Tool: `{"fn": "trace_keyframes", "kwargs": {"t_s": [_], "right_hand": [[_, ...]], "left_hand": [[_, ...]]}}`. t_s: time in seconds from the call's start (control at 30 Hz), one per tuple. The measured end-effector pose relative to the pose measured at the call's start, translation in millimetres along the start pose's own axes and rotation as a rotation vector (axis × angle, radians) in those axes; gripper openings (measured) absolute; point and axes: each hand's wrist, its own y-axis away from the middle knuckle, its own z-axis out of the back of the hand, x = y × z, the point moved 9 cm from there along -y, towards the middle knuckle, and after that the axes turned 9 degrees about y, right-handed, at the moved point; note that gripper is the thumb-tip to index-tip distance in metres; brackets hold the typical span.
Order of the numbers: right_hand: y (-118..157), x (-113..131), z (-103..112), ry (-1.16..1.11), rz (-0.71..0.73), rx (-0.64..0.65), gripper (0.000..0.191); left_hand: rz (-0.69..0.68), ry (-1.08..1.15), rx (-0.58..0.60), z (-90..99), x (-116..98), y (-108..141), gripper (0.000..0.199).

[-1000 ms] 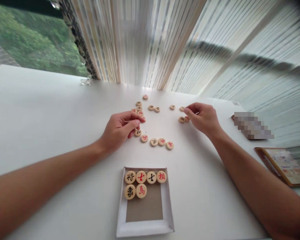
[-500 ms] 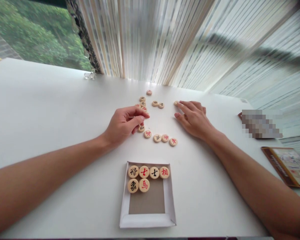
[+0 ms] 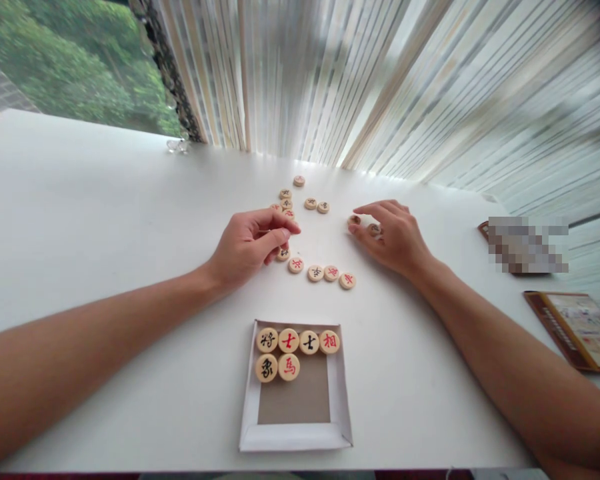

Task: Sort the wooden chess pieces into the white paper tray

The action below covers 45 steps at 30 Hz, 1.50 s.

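Observation:
Near the middle of the white table [image 3: 130, 220], my left hand [image 3: 253, 243] is closed, thumb and index finger brought together. What is in it, if anything, is hidden. Round wooden Chinese chess pieces lie around it, one with a black character [image 3: 283, 254] just under its fingers. My right hand [image 3: 393, 237] is spread, its thumb and index finger on either side of a wooden piece [image 3: 354, 220] lying on the table. Another piece with a dark character [image 3: 375, 230] shows partly beneath its fingers. A shallow white box [image 3: 295, 438] in front holds several pieces in two rows.
Scattered pieces include a red-lettered one [image 3: 299, 181] at the back and another [image 3: 347, 281] at the front right. A brown-edged booklet [image 3: 575, 333] and a blurred-out item [image 3: 525, 247] lie at the right. Striped curtains [image 3: 300, 80] hang along the table's far edge.
My right hand's fingers have spread apart, and the piece at its fingertips now sits nearer to me. A second piece has come into sight under that hand. My left hand has hardly moved.

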Motion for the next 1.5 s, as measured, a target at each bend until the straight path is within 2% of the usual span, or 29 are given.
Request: {"fn": "trace_keyframes", "kwargs": {"t_s": [0.1, 0.43, 0.73, 0.9, 1.1, 1.2, 1.33, 1.43, 1.5], "right_hand": [[0.9, -0.7, -4.7, -0.007, -0.002, 0.026, 0.033], [-0.8, 1.9, -9.6, -0.049, 0.023, 0.049, 0.026], [-0.5, 3.9, -10.9, -0.082, 0.04, 0.016, 0.02], [-0.1, 2.5, -11.9, -0.088, 0.047, -0.017, 0.018], [0.2, 2.0, -10.7, -0.122, 0.038, -0.035, 0.027], [-0.9, 2.6, -3.6, -0.244, -0.022, -0.07, 0.026], [-2.6, -0.3, 0.0, -0.488, -0.21, -0.071, 0.02], [-1.4, 7.4, -7.5, -0.784, -0.359, 0.031, 0.032], [0.9, 24.1, -11.0, -0.966, -0.415, 0.13, 0.04]], "left_hand": [[0.005, 0.005, -0.001, 0.4, 1.0, -0.1, 0.01], [0.032, 0.024, 0.008, 4.1, 5.8, 0.5, 0.013], [0.037, 0.025, -0.029, 11.6, 9.7, 1.4, 0.015], [-0.031, 0.112, -0.12, 25.8, 10.5, 0.0, 0.015], [-0.068, 0.185, -0.226, 40.9, 7.8, -3.9, 0.016], [-0.075, 0.179, -0.218, 40.7, 7.7, -3.5, 0.017], [-0.116, 0.115, -0.178, 36.9, 3.9, 0.7, 0.019], [-0.145, 0.018, -0.114, 28.6, -2.4, 4.6, 0.02], [-0.185, -0.09, -0.026, 17.2, -9.1, 7.7, 0.019]]}}
